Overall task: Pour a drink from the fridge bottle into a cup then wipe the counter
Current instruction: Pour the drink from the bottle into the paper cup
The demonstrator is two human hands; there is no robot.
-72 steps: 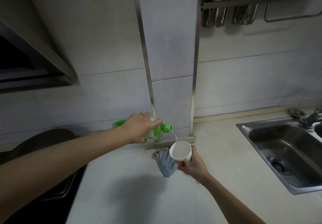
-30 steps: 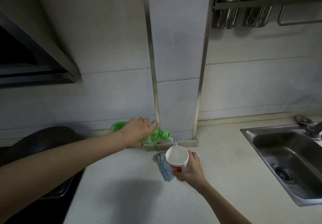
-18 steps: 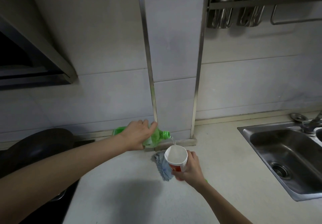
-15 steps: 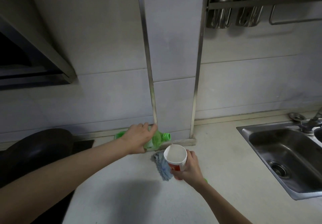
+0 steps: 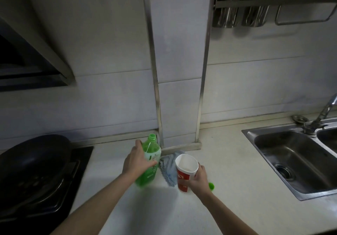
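Green translucent plastic fills the grip of the left hand [image 5: 137, 161]: its fingers curl round the uncapped bottle [image 5: 150, 163], which was tipped over and pouring and is now near upright. The right hand [image 5: 199, 178] grips the red-and-white paper cup [image 5: 186, 170], beside the ribbed blue cloth [image 5: 169, 167] on the pale worktop [image 5: 228, 161]. A round green cap [image 5: 211, 186] lies just beside that hand.

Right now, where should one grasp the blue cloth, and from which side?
Probably pinch its rumpled middle from above: the blue cloth lies low on the counter, with the bottle close on its left and the cup on its right.
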